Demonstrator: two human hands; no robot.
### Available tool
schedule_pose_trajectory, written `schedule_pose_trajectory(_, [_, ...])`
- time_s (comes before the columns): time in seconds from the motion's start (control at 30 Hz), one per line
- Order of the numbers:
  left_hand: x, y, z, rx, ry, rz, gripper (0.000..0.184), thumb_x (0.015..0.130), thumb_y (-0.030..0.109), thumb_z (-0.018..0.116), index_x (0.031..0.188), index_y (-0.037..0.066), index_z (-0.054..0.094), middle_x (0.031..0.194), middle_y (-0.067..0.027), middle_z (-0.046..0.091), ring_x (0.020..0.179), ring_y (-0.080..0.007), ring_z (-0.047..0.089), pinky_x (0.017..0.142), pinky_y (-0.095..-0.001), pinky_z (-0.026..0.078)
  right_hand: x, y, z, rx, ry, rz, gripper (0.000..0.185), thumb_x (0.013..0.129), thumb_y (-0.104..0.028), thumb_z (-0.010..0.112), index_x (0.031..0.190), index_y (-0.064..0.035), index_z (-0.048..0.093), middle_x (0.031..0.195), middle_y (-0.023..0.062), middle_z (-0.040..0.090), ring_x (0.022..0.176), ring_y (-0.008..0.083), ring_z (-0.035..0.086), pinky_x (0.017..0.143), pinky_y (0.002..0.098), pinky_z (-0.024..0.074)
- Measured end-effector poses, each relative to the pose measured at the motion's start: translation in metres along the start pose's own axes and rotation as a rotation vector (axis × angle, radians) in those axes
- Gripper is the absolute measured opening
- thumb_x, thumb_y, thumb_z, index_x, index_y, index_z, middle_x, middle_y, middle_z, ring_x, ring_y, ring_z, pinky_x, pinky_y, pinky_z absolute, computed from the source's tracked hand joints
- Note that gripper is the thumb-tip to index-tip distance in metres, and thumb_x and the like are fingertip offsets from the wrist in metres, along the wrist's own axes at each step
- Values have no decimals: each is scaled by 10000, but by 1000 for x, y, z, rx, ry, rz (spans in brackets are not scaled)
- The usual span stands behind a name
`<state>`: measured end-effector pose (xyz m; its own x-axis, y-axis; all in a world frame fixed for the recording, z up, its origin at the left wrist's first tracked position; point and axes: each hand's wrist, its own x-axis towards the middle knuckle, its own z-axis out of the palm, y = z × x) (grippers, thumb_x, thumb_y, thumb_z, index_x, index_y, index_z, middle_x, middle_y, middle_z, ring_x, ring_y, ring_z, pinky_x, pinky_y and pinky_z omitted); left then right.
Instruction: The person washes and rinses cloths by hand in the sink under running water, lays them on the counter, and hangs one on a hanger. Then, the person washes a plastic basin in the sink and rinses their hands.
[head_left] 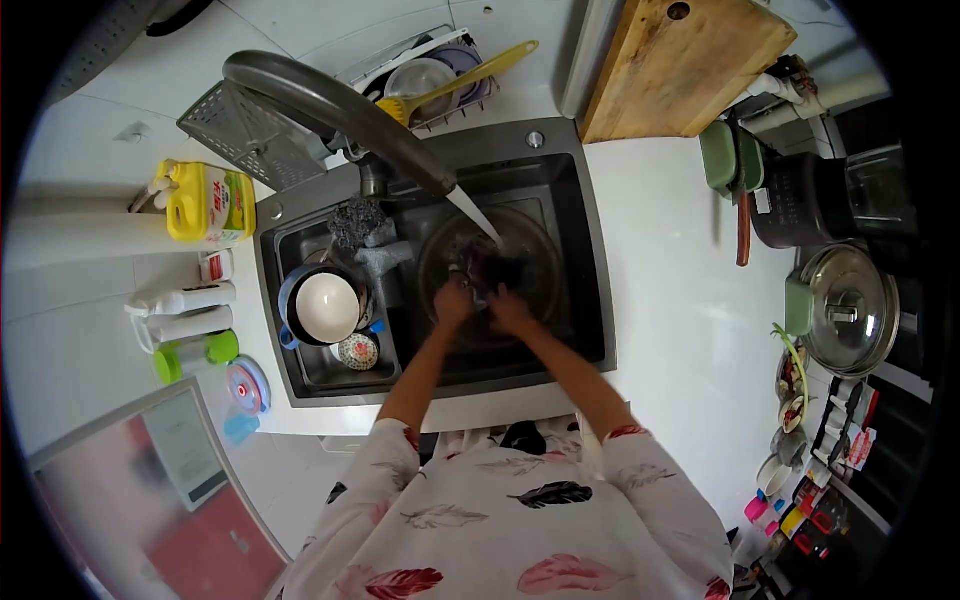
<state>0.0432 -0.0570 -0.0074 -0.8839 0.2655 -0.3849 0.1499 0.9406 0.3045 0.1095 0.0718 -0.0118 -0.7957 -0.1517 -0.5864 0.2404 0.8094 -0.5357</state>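
Water runs from the dark faucet (340,105) into a large round basin (545,265) in the right bowl of the dark sink (597,250). Over the basin, my left hand (455,302) is closed at the edge of a dark, wet item (495,268) below the stream. My right hand (510,310) sits just to the right, its fingers also closed at that item. What the item is cannot be made out. Both hands are close together, a little below where the water falls.
In the left sink bowl are a white bowl (327,308) in a pot and a patterned cup (358,351). A yellow jug (210,203) stands at the left. A cutting board (680,70) leans at the back; a lidded pan (850,310) is far right.
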Motion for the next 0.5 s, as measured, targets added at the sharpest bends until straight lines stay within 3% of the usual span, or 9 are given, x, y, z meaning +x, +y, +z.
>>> schedule_pose_trajectory(0.07, [34,-31,4,-773,-353,-100,334,684,132,461,1004,79,540,763,-130,579,683,-234,573,586,-342,435,10,27,-23,26,-157,53,544,589,-198,674,1080,-99,461,1225,207,301,1033,382,365,823,472,350])
schedule_pose_trajectory(0.13, [32,-29,-18,-746,-403,8,321,662,135,451,950,61,571,754,-108,597,693,-210,581,607,-293,439,5,31,-28,63,-314,109,571,596,-191,669,1108,-98,433,1237,210,284,1069,370,344,816,472,356])
schedule_pose_trajectory(0.2, [16,6,-52,-573,-156,25,387,677,175,488,1047,65,526,969,-143,561,880,-257,541,761,-352,411,-14,22,-39,-41,196,256,678,613,-222,663,1201,-104,347,1280,216,222,1155,379,251,875,515,290])
schedule_pose_trajectory(0.23, [10,16,-43,-570,-162,29,387,677,175,488,1047,65,526,969,-143,561,880,-257,541,761,-352,411,-15,19,-36,-36,197,262,678,613,-222,663,1201,-104,347,1280,216,222,1155,379,251,875,515,290])
schedule_pose_trajectory(0.3, [-4,28,-13,-26,230,217,488,699,209,515,1163,80,436,1225,-161,388,1122,-320,368,894,-488,283,-10,8,-20,-42,597,201,691,668,-264,607,1258,-104,286,1293,220,201,1186,411,183,916,559,198])
schedule_pose_trajectory(0.33, [-6,29,0,-24,225,227,488,699,209,515,1163,80,436,1225,-161,388,1122,-320,368,894,-488,283,-6,4,-12,-37,603,211,691,668,-264,607,1258,-104,286,1293,220,201,1186,411,183,916,559,198])
schedule_pose_trajectory(0.4, [-5,24,27,174,237,463,584,743,281,523,1266,140,303,1350,-143,158,1221,-365,161,925,-576,164,7,4,12,-401,732,190,682,664,-332,577,1253,-106,318,1290,190,232,1181,395,215,925,585,157])
schedule_pose_trajectory(0.43, [-3,20,35,322,257,535,583,747,308,509,1267,144,301,1338,-147,193,1223,-359,172,946,-541,178,9,7,20,-512,675,208,644,694,-351,532,1253,-112,320,1294,180,232,1191,375,213,923,592,151])
schedule_pose_trajectory(0.5, [5,9,28,184,127,605,584,742,308,514,1264,144,307,1326,-147,215,1214,-360,192,943,-532,189,-2,17,8,-365,560,111,604,728,-351,491,1257,-121,315,1315,174,195,1202,371,189,918,596,151])
